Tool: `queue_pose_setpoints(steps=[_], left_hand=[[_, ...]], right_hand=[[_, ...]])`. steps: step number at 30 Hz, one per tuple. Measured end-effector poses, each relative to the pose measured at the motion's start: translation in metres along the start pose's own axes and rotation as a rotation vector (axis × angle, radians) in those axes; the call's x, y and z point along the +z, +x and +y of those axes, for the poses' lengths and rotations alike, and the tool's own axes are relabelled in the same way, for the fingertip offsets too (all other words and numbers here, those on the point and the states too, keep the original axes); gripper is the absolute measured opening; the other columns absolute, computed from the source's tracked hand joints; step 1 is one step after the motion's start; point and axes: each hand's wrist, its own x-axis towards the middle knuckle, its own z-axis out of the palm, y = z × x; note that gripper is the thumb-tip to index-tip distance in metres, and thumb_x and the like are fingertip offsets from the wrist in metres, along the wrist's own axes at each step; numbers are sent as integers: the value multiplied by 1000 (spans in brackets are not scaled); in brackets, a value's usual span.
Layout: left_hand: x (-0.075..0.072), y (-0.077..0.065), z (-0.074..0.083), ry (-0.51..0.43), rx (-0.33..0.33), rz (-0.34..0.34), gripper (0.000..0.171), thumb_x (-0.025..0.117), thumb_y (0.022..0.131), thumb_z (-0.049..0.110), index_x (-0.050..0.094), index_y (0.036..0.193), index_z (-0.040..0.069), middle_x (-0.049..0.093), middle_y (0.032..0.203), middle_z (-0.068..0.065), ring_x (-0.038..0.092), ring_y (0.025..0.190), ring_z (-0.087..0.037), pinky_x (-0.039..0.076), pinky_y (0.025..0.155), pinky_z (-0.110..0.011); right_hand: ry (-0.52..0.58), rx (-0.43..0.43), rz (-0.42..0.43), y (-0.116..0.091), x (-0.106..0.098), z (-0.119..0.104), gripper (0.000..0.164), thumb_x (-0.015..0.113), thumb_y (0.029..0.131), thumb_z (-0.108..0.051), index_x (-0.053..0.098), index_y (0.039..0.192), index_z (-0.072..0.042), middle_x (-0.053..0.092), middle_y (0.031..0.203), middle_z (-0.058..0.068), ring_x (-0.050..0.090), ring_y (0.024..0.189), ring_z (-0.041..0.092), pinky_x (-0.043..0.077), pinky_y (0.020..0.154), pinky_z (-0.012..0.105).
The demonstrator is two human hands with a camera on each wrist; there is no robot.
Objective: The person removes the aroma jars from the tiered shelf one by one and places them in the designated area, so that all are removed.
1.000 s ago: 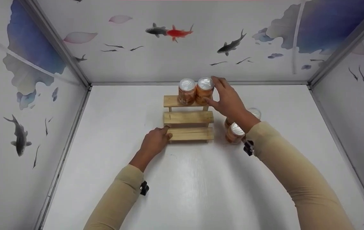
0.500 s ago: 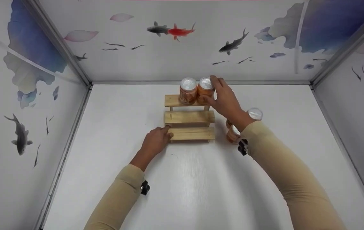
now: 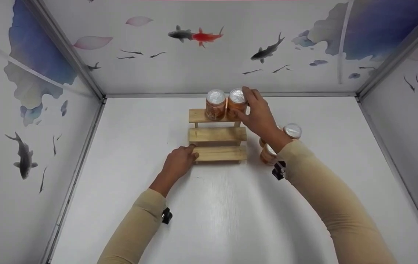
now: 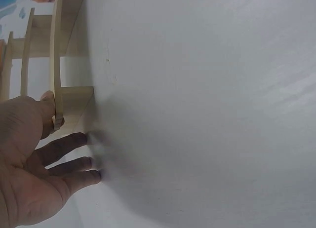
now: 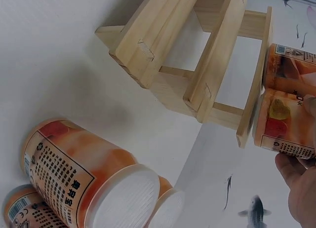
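Note:
A small three-step wooden stand is on the white table. My left hand pinches the left end of its lowest step between thumb and forefinger; in the left wrist view the other fingers are spread near the table. Two jars with orange labels and silvery lids stand upright side by side on the top step. My right hand grips the right jar, thumb on the front and fingers round its right side. The left jar is right beside it, a narrow gap between their lids.
Several more orange-labelled jars stand on the table right of the stand, partly hidden by my right forearm in the head view. White walls painted with fish and leaves close in the table at back and sides.
The right jar has shifted slightly to the right with my right hand, so a thin gap shows between the two jars. My right forearm has swung a little left. The left hand stays put.

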Motion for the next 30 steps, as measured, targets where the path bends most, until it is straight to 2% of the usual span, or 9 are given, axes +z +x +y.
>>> queue_pose_setpoints(steps=[6, 17, 23, 30], left_hand=[[-1, -1, 2, 29, 30, 11, 50, 59, 116, 37, 63, 155, 5, 76, 134, -25, 76, 120, -41, 61, 99, -57], [-2, -1, 2, 52, 30, 15, 49, 59, 116, 37, 64, 153, 5, 75, 133, -26, 76, 119, -43, 61, 97, -58], [-1, -1, 1, 50, 29, 17, 50, 59, 116, 37, 64, 153, 4, 76, 132, -27, 76, 118, -41, 62, 96, -58], [0, 0, 2, 33, 26, 9, 51, 59, 116, 37, 63, 154, 4, 75, 133, -27, 76, 119, -42, 61, 98, -58]], right_hand=[[-4, -11, 18, -4, -10, 0, 78, 83, 103, -23, 42, 165, 2, 57, 148, 26, 66, 132, 41, 60, 108, 51], [-41, 24, 25, -15, -24, 6, 77, 83, 103, -27, 43, 165, -3, 58, 149, 22, 66, 133, 39, 59, 109, 52], [-72, 21, 30, -23, -34, 10, 77, 83, 103, -27, 44, 164, -1, 57, 148, 24, 66, 132, 40, 60, 107, 52], [-88, -6, 75, -34, -46, 22, 75, 85, 100, -23, 47, 160, 1, 59, 143, 26, 68, 126, 41, 62, 101, 52]])
